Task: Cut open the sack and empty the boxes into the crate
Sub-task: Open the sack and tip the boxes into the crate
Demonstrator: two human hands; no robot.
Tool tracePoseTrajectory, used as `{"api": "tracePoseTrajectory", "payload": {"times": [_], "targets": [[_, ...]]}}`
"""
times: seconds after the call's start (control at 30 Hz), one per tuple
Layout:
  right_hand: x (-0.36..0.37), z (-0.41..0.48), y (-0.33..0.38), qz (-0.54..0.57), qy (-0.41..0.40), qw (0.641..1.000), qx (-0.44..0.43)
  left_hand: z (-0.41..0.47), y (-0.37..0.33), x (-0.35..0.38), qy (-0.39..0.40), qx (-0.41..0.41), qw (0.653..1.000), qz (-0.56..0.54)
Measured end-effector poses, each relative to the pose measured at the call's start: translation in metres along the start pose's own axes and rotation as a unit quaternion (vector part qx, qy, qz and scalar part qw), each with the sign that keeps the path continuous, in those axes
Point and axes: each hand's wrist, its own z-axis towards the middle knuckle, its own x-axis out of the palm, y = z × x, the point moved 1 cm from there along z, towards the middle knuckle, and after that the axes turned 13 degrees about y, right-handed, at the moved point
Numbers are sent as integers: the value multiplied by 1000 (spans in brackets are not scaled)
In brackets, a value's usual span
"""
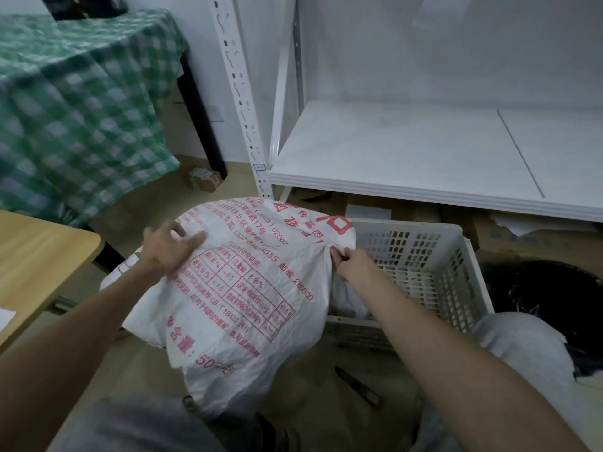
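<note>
Pinching the sack (241,288) edge beside the crate (424,256), right hand (350,261); left hand (169,246) seemingly lies flat on it

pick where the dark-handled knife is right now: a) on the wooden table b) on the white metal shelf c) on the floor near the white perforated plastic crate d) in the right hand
c, the dark-handled knife lies on the floor in front of the white perforated plastic crate, while the right hand pinches the white woven sack with red print and the left hand rests on it.
</note>
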Motion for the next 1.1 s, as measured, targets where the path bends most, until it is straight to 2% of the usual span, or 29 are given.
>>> {"api": "tracePoseTrajectory", "payload": {"times": [0.07,0.17,0.23,0.37,0.47,0.53,0.67,0.73,0.77,0.8,0.83,0.93,0.97,1.03,1.1], "targets": [[1,3,1,14,11,1000,18,-7,18,-10,-44,-25,998,-41],[4,-1,7,-4,9,1000,15,-16,39,-1,44,-57,990,-117],[11,0,10,-15,0,1000,18,-21,41,8,59,-49,985,-155],[23,-4,18,-93,-17,995,11,-28,14,20,11,1,1000,-26],[24,0,20,-97,-26,995,-8,-26,11,28,-32,45,997,59],[22,2,18,-32,-9,999,-5,-20,16,30,-44,61,993,86],[19,-2,10,76,-25,994,-68,-19,8,32,-64,114,984,120],[16,-8,19,234,-68,968,-67,-18,-2,28,-58,133,985,97],[15,-9,24,334,-102,936,-51,-18,-8,25,-56,141,984,93],[13,-5,24,381,-128,916,-19,-19,-16,21,-55,153,982,97],[11,-7,28,371,-121,921,-5,-20,-25,18,-51,167,979,101],[10,-20,36,154,-134,979,-24,-29,-63,19,-35,218,970,103],[10,-27,37,88,-135,987,-29,-33,-78,23,-29,235,966,100],[11,-40,34,-36,-116,991,-50,-40,-105,32,-14,258,963,81],[12,-60,30,-112,-118,979,-123,-43,-126,41,4,267,961,73]]}}
